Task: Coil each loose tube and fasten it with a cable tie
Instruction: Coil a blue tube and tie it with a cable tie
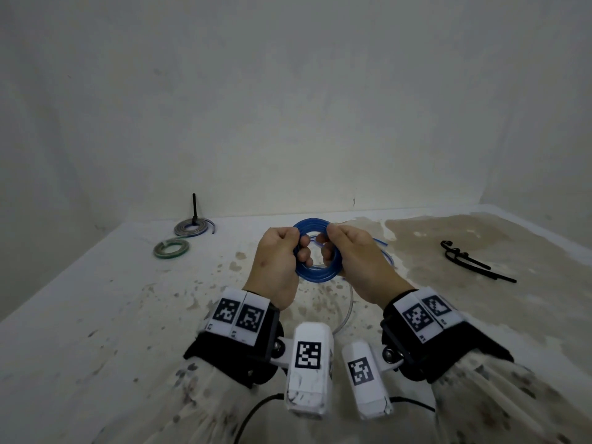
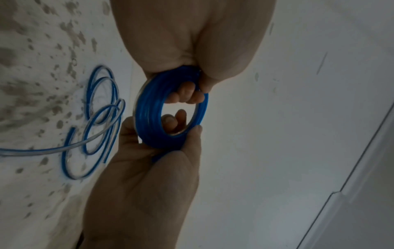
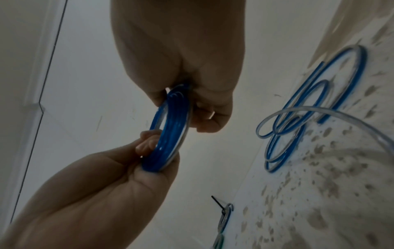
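Both grips pinching my blue tube coil (image 1: 315, 249) | left hand (image 1: 277, 261), right hand (image 1: 355, 261) on opposite sides | above tabletop (image 1: 96, 315)

Your right hand (image 3: 181, 55) comes in from the top and pinches the upper edge of the blue tube coil (image 3: 170, 129). Your left hand (image 3: 102, 193) rises from the lower left and grips the coil's bottom edge, fingertips (image 3: 147, 143) curled through its opening. The coil is held off the stained table (image 3: 319, 202). Loose blue tube loops (image 3: 315, 107) lie on that table at right. Near the bottom edge sits 1 finished gray coil (image 3: 226, 217), a black cable tie (image 3: 217, 202) sticking out of it.
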